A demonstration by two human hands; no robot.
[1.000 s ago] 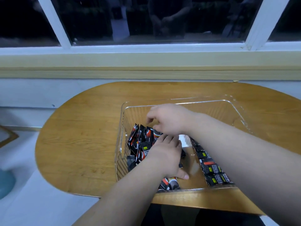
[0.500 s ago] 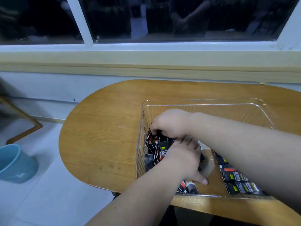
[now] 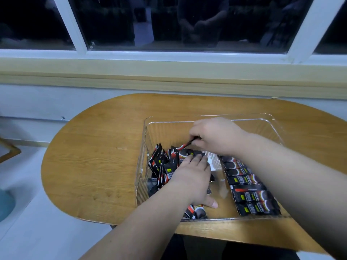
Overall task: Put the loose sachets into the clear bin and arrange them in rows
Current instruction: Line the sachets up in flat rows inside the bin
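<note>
A clear bin (image 3: 249, 121) stands on the wooden table. A jumbled heap of black-and-red sachets (image 3: 161, 164) fills its left side. Along its right side several sachets lie flat in a neat row (image 3: 249, 192). My right hand (image 3: 216, 136) reaches in from the right and pinches one sachet (image 3: 185, 146) at its end, lifted a little above the heap. My left hand (image 3: 191, 177) lies flat on the heap, fingers straight on the sachets and thumb out toward the bin's bare floor.
The oval wooden table (image 3: 90, 158) butts against a wall below a dark window. Its rounded left end hangs over a pale floor, where a blue bucket (image 3: 5, 205) stands at the far left. The table's front edge lies close below the bin.
My right hand has risen slightly and pulled one sachet up from the heap. My left hand stays pressed on the heap. The camera view has shifted left.
</note>
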